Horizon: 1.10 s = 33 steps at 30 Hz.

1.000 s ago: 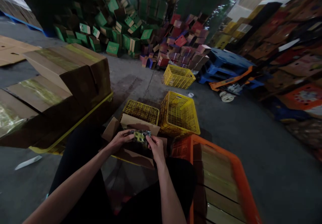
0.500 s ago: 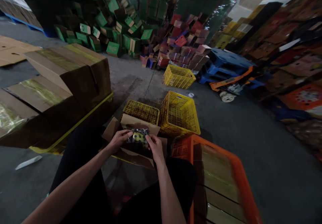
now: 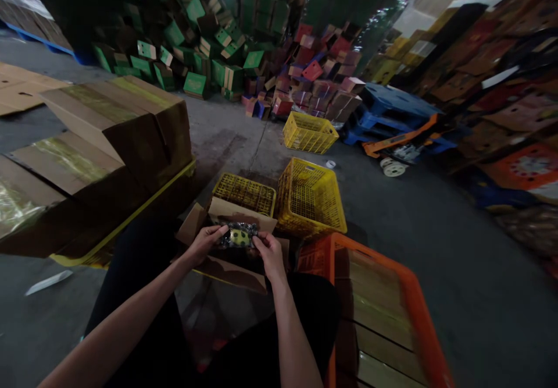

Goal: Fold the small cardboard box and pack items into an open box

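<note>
Between my hands is a small clear plastic packet (image 3: 239, 235) with a yellow-green, dark-spotted thing inside; its exact kind is too small to tell. My left hand (image 3: 208, 241) pinches the packet's left end between thumb and fingers. The right end is gripped by my right hand (image 3: 268, 249). Both hands are over an open cardboard box (image 3: 238, 274), whose flaps stand spread outward. The box's inside is dark and partly hidden by the hands and packet.
Yellow crates (image 3: 311, 196) stand just beyond the box. An orange crate (image 3: 383, 260) with cartons is close on the right. Taped cartons (image 3: 117, 103) are stacked at left. Farther off are piled green boxes (image 3: 196, 84), blue pallets (image 3: 392, 106) and an orange pallet jack (image 3: 401, 138).
The packet has turned slightly and looks flatter between my hands. Both hands stay almost in the same place, still gripping its ends.
</note>
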{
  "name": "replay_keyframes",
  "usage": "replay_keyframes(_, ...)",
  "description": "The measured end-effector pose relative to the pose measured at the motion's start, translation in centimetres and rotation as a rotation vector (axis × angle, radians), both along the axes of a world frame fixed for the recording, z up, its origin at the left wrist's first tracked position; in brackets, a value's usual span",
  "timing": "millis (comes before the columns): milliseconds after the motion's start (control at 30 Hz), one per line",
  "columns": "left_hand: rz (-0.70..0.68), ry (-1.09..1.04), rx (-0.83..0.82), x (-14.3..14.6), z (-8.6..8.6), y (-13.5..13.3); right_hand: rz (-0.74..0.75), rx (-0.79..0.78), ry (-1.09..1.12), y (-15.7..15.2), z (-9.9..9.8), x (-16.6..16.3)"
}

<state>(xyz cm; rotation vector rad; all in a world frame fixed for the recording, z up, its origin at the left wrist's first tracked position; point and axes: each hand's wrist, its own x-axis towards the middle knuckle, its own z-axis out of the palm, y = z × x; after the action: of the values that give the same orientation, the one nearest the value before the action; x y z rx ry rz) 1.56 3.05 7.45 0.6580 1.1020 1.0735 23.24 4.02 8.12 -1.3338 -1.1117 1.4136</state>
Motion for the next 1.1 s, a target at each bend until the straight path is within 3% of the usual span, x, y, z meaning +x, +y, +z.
replay_keyframes(367, -0.117, -0.07, -0.005, -0.1, 0.6, -0.2, 0.009, 0.017, -0.026, 0.0, 0.1, 0.1)
replay_keyframes(700, -0.024, -0.058, 0.033, 0.2, 0.2, 0.0, 0.259, 0.13, -0.03, -0.5, 2.2, -0.2)
replay_keyframes(1100, -0.063, -0.045, 0.016, 0.0, -0.1, -0.2, 0.19, 0.175, -0.178, -0.3, 1.4, 0.0)
